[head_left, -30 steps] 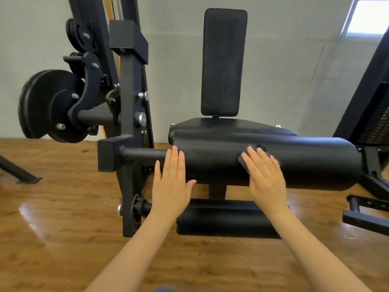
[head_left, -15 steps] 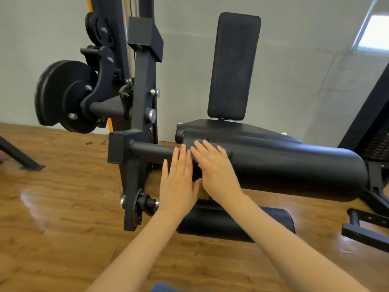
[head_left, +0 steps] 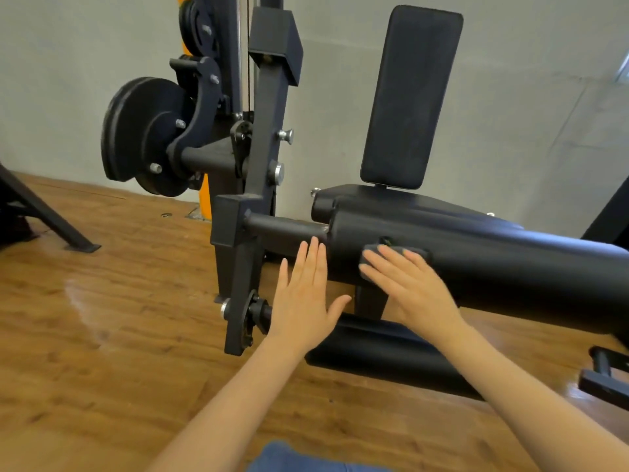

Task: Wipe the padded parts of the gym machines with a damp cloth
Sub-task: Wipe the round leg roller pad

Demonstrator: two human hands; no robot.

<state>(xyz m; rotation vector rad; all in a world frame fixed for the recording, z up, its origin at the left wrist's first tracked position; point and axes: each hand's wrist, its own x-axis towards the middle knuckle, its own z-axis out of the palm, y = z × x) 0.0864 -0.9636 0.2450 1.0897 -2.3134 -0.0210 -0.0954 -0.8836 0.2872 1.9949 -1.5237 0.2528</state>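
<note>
I have my right hand point(head_left: 406, 284) flat, fingers straight, pressing a dark cloth point(head_left: 396, 254) against the near face of the upper roller pad point(head_left: 493, 274), close to its left end. My left hand point(head_left: 303, 301) is spread, fingers straight and together, thumb out, with its fingertips at the steel bar point(head_left: 286, 228) just beside the pad's end; whether they actually bear on bar or pad I cannot tell from this angle. I judge the step in hand to be wiping this upper roller, at the left limit of a stroke. The next move, I think, calls for a long sweep rightward along the pad with steady flat pressure, and for keeping the cloth from bunching under my palm. The lower roller pad point(head_left: 384, 349), the seat point(head_left: 425, 204) and the backrest point(head_left: 408, 97) look not yet reached in this pass, though I cannot read dampness on black vinyl. Most of the cloth is hidden under my fingers; only its edges show. The roller's right end runs out of frame, and its far side and underside are out of sight.
</note>
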